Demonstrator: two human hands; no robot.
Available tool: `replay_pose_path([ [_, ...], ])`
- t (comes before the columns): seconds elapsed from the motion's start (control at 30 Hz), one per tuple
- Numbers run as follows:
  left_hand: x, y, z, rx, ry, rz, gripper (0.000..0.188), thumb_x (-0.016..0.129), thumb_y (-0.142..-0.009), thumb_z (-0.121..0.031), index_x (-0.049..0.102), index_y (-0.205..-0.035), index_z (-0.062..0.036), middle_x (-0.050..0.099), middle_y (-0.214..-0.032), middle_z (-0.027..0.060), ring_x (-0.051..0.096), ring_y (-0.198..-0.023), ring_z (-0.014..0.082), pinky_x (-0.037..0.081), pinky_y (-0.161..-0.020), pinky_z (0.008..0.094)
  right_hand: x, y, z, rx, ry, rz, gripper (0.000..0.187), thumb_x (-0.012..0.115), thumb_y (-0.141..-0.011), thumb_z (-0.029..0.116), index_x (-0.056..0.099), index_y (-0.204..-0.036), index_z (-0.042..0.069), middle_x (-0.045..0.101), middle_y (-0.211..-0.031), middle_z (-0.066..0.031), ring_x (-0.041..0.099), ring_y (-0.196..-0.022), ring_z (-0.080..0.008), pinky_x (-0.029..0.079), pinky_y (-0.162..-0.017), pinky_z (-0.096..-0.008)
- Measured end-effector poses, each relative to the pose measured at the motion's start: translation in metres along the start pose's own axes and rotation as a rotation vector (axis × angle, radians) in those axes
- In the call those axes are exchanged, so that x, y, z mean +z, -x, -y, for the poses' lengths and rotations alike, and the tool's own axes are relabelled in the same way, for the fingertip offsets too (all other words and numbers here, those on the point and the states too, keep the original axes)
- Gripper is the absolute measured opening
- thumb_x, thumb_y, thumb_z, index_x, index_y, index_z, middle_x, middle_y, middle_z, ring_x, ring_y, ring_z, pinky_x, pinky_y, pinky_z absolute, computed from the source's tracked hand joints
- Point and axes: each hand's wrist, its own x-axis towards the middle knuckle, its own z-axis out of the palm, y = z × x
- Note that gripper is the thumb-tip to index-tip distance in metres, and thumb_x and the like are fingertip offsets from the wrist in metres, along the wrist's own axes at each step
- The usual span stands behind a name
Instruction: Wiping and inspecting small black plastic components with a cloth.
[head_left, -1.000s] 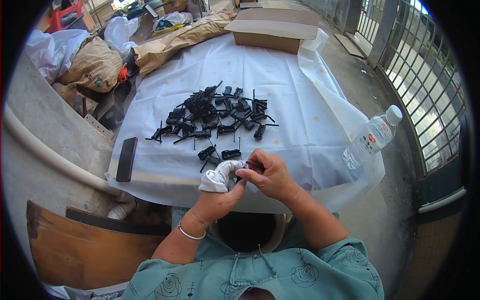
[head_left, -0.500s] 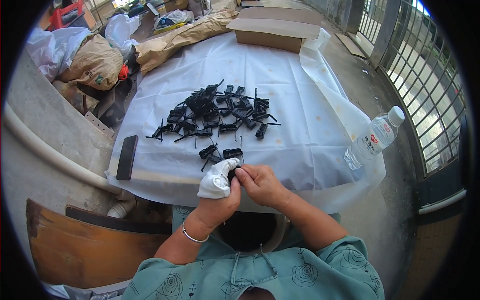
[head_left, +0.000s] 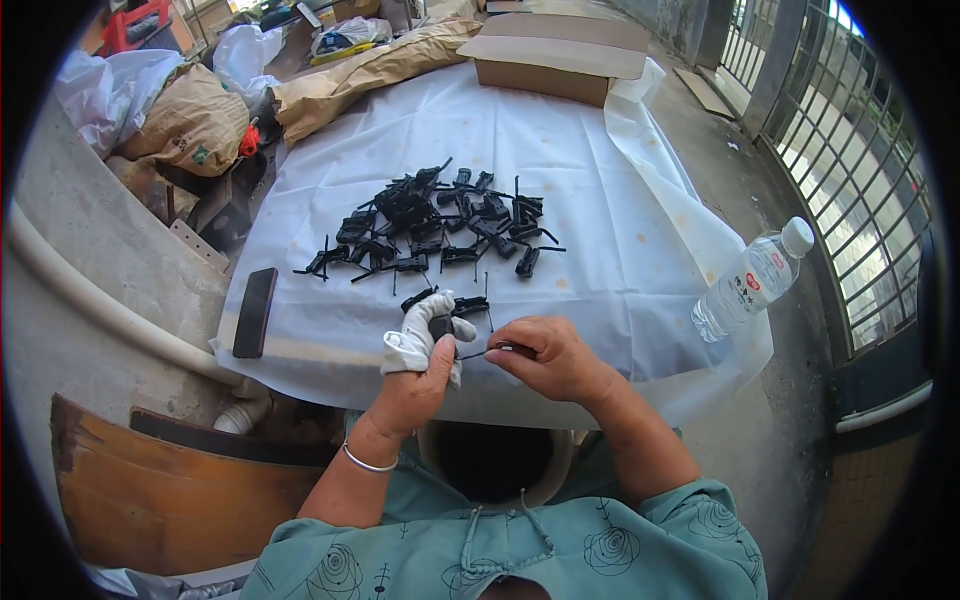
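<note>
My left hand (head_left: 425, 362), its fingers covered by a white glove with the thumb bare, is closed around a small black plastic piece (head_left: 441, 326) near the table's front edge. From it a thin black strip (head_left: 472, 355) runs toward my right hand (head_left: 555, 360), which pinches the strip's end. A dark bit with a pale spot shows among the right fingers, too small to name. Just beyond my hands lie two similar black pieces with thin tails (head_left: 468, 305). Farther off, a heap of such black pieces (head_left: 408, 208) spreads over the white table cover (head_left: 580, 220).
At the table's left lies a dark phone (head_left: 255, 312). A clear water bottle (head_left: 750, 282) leans at the right edge. An open cardboard box (head_left: 550, 60) and a crumpled brown paper roll (head_left: 370, 75) sit at the far side. A dark round bucket (head_left: 495, 460) is below the front edge.
My hands have drawn apart, the left slightly leftward and the right to the right. The thin strip now shows between them, and the left hand's gloved fingers have opened out more around the black piece.
</note>
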Motion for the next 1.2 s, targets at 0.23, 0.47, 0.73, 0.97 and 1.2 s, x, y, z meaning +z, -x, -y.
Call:
replay_pose_path([
  [0.23,0.012,0.008,0.000,-0.039,-0.043,0.138,0.026,0.040,-0.086,-0.004,0.044,-0.111,-0.0010,0.046,-0.091,0.0025,0.044,-0.077,0.0077,0.040,-0.069,0.0207,0.013,-0.003,0.007,0.034,-0.113,-0.134,0.011,0.064,-0.079,0.011,0.059,-0.078,0.002,0.055,-0.062,-0.0074,0.049,-0.051,-0.0162,0.041,-0.051,-0.0269],
  [0.47,0.013,0.001,0.012,0.224,-0.291,0.036,0.025,0.041,-0.081,-0.002,0.044,-0.106,0.0000,0.049,-0.083,0.0053,0.048,-0.074,0.0143,0.043,-0.069,0.0282,0.016,-0.002,0.004,0.042,-0.120,0.007,0.022,0.051,-0.089,0.015,0.052,-0.072,0.000,0.046,-0.057,-0.0122,0.040,-0.051,-0.0225,0.038,-0.051,-0.0317],
  [0.73,0.009,0.014,0.006,0.200,-0.670,0.013,0.029,0.049,-0.080,-0.011,0.046,-0.107,0.0014,0.055,-0.089,0.0181,0.055,-0.079,0.0337,0.045,-0.072,0.0342,0.022,-0.006,0.008,0.135,-0.145,0.106,0.021,0.049,-0.088,0.015,0.054,-0.074,0.000,0.053,-0.063,-0.0180,0.047,-0.056,-0.0321,0.040,-0.054,-0.0367],
  [0.97,-0.013,0.012,-0.005,0.358,-0.870,0.308,0.035,0.054,-0.084,-0.016,0.050,-0.114,0.0025,0.057,-0.104,0.0208,0.058,-0.089,0.0322,0.046,-0.080,0.0325,0.003,-0.025,-0.026,0.094,0.528,-0.206,0.015,0.050,-0.082,0.009,0.057,-0.095,0.005,0.060,-0.071,-0.0136,0.057,-0.064,-0.0325,0.045,-0.057,-0.0381],
  [1.2,-0.001,0.001,0.002,-0.023,-0.357,-0.159,0.031,0.055,-0.085,-0.012,0.050,-0.110,0.0046,0.058,-0.094,0.0175,0.058,-0.083,0.0235,0.048,-0.072,0.0316,0.008,-0.028,-0.022,-0.014,0.791,0.054,0.013,0.050,-0.076,0.008,0.055,-0.088,0.010,0.056,-0.072,-0.0092,0.060,-0.066,-0.0271,0.047,-0.055,-0.0386],
])
